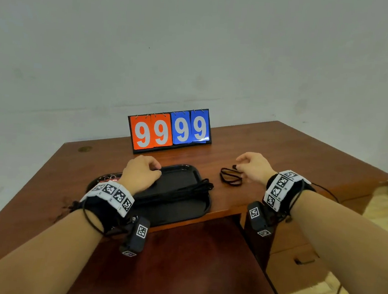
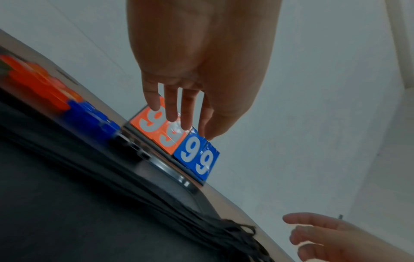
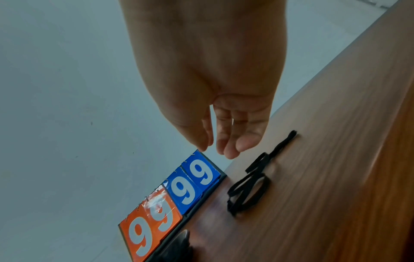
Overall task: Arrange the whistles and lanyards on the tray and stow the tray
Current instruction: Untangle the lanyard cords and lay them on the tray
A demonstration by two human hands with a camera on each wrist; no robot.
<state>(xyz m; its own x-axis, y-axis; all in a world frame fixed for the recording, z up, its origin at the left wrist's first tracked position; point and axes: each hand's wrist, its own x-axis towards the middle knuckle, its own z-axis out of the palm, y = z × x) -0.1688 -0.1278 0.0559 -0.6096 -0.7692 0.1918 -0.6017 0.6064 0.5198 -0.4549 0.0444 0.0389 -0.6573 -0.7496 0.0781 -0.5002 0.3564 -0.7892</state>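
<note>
Scoreboard (image 1: 169,130) close behind tray (image 1: 181,169)

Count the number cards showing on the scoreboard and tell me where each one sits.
4, all showing 9. Two orange cards fill the left half of the scoreboard, two blue cards the right half. It stands on the table behind the tray. Cards flipped behind may be hidden.

scoreboard (image 1: 169,130) orange cards 99, blue cards 99
</note>
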